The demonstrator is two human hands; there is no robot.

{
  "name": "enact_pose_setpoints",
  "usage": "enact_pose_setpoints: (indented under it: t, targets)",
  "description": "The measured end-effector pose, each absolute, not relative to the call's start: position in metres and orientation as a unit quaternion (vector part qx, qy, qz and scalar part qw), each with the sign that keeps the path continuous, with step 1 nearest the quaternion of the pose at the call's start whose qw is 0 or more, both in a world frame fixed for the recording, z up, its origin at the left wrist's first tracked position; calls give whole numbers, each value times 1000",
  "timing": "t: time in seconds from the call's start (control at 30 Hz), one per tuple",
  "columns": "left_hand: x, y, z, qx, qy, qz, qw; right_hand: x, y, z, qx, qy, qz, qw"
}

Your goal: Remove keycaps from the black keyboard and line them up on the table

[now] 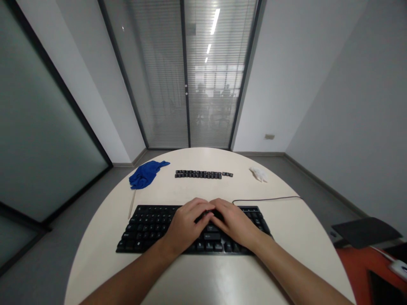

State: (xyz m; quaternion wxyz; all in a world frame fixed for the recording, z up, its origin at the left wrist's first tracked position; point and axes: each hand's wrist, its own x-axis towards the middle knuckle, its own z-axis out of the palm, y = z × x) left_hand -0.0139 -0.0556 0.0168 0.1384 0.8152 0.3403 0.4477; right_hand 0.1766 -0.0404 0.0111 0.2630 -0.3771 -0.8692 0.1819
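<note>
A black keyboard (149,224) lies flat on the pale round table, and both hands are over its right half. My left hand (188,220) has its fingers bent and drawn together, the thumb close to the fingertips. From the other side my right hand (233,220) meets it, its curled fingertips touching the left ones. Something small and dark shows between the fingertips, but I cannot tell whether it is a loose piece or the keyboard beneath. Beyond the hands, loose black keycaps (199,174) are lined up in two rows, with a short row of several more at their right end.
A crumpled blue cloth (146,174) lies at the table's (203,279) far left, with a thin pale stick (131,204) below it. Crumpled white tissue (259,174) sits at the far right. The keyboard's cable (270,199) runs off the right edge. An orange-red surface (359,271) stands lower right.
</note>
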Motion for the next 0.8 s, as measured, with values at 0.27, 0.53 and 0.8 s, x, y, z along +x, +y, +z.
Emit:
enact_pose_setpoints:
  t: [0.27,0.53,0.8]
  targets:
    - [-16,-49,10,726,437,472,242,180,-36,10,-453,-811,219,299]
    - [-16,-43,5,708,480,420,305,179,-36,9,-448,-809,207,319]
    - [-17,-38,4,662,515,438,323,180,-36,8,-440,-835,165,287]
